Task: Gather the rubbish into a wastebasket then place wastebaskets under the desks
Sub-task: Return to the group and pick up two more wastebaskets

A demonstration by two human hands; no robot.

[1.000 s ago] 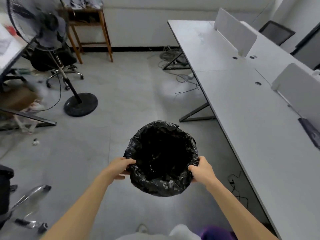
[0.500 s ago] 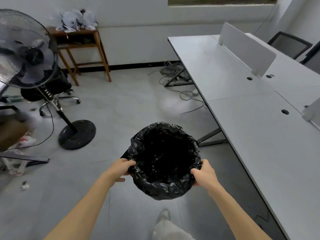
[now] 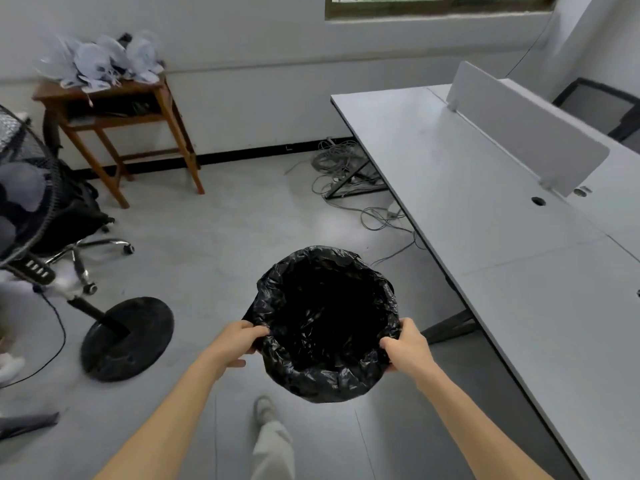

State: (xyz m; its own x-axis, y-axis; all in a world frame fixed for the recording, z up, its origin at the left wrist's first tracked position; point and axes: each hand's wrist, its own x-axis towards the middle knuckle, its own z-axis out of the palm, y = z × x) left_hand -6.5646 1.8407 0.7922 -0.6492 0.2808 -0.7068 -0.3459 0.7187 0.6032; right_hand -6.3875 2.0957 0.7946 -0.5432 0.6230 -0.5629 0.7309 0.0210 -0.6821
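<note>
Black bag-lined wastebasket (image 3: 325, 320) has been carried further along the surface (image 3: 485, 237); left hand (image 3: 235, 344) and right hand (image 3: 407, 348) still pinch its rim, fingers (image 3: 257, 331) curled. Probably hunting a desk spot.

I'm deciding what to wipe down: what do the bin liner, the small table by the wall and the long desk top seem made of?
Bin liner: thin black plastic film, glossy; crinkles catch highlights.
Small table: likely wood, brown, dull; square legs.
Desk top: probably laminate board, pale grey, matt; faint sheen.
</note>
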